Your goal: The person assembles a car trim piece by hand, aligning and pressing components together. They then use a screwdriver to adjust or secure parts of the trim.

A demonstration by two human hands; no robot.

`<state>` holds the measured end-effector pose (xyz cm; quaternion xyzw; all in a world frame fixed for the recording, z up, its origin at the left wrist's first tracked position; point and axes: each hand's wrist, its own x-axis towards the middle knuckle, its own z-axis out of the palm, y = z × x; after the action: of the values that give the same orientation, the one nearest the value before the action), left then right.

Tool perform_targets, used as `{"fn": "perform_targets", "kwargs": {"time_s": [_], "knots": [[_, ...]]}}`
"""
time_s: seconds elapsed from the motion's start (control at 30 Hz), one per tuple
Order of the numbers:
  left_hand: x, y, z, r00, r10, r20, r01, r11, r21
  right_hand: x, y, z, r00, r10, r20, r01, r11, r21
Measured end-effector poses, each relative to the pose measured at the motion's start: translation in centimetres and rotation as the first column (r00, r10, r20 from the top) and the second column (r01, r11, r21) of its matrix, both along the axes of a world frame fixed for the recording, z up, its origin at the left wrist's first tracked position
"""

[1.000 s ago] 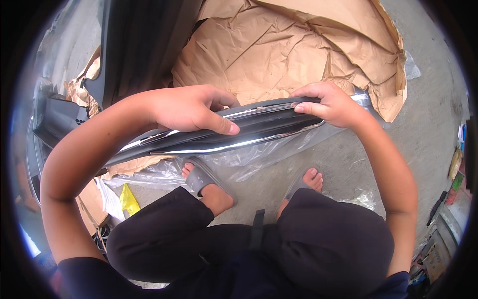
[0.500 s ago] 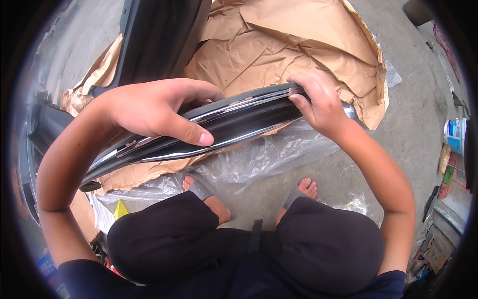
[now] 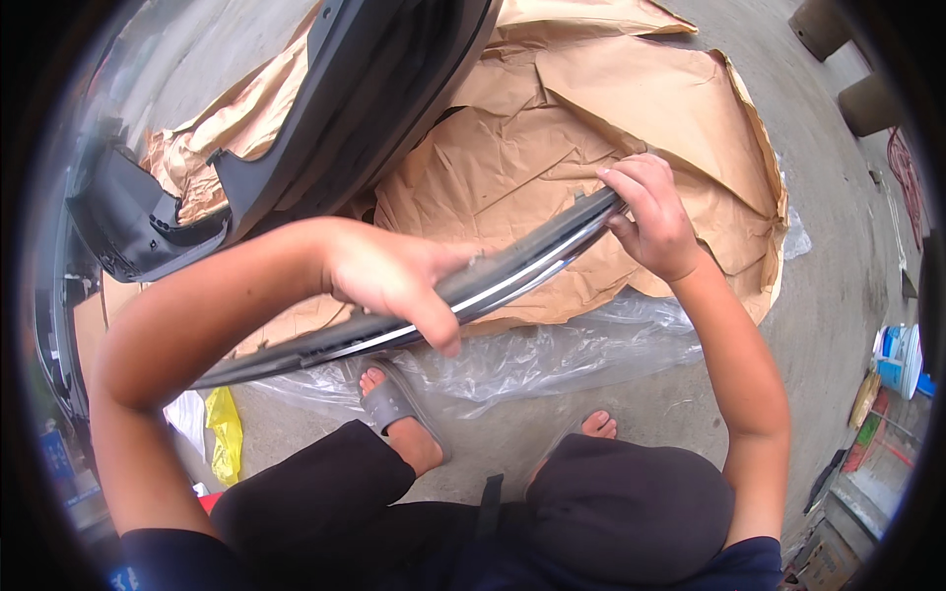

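Across the front of me I hold a long, curved black car grille trim (image 3: 512, 288) with a bright chrome strip along it, its edge turned up toward me. My left hand (image 3: 399, 281) grips it near the middle, thumb on the near side and fingers over the far side, partly hidden. At its right end, my right hand (image 3: 652, 212) pinches the tip between thumb and fingers. The left end of the trim passes behind my left forearm. Beyond my left arm stands a large black car bumper (image 3: 345, 108).
Crumpled brown paper (image 3: 631, 108) covers the floor under and beyond the trim, with clear plastic sheeting (image 3: 552, 345) along its near edge. A yellow bag (image 3: 225, 433) lies by my left leg. At right are a white and blue bucket (image 3: 897, 360) and brown cylinders (image 3: 820, 28).
The trim has rolled, so its hollow dark face is now mostly turned out of sight and its edge shows. My left hand has moved right and down with it; the bumper appears farther right.
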<state>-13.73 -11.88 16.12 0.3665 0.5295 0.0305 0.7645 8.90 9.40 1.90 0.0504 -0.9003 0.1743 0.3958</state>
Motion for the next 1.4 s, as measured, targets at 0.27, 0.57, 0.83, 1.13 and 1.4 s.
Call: {"fn": "perform_targets", "kwargs": {"time_s": [0.27,0.57,0.83,1.13,1.4], "knots": [[5.2,-3.5,-5.4,0.930,0.208,-0.304,-0.069,0.909,0.412,-1.7,3.0,1.3,0.994,0.059,0.095,-0.082,0.962,0.260],[9.0,-5.3,-12.5,0.751,0.460,-0.473,-0.080,0.775,0.627,0.2,2.5,-0.3,0.986,-0.051,0.159,0.001,0.953,0.304],[10.8,-4.2,-17.7,0.387,0.720,-0.576,0.196,0.547,0.814,2.7,-0.4,-0.4,0.983,0.175,0.054,0.055,-0.006,-0.998],[9.8,-4.2,-18.2,0.382,0.867,-0.319,0.028,0.334,0.942,-0.4,-1.9,-0.5,0.979,0.194,-0.060,-0.025,-0.180,-0.983],[-0.8,-2.8,-18.7,0.617,0.748,0.244,-0.763,0.493,0.417,0.7,-1.8,-1.4,0.969,0.228,-0.098,-0.058,-0.178,-0.982]]}}
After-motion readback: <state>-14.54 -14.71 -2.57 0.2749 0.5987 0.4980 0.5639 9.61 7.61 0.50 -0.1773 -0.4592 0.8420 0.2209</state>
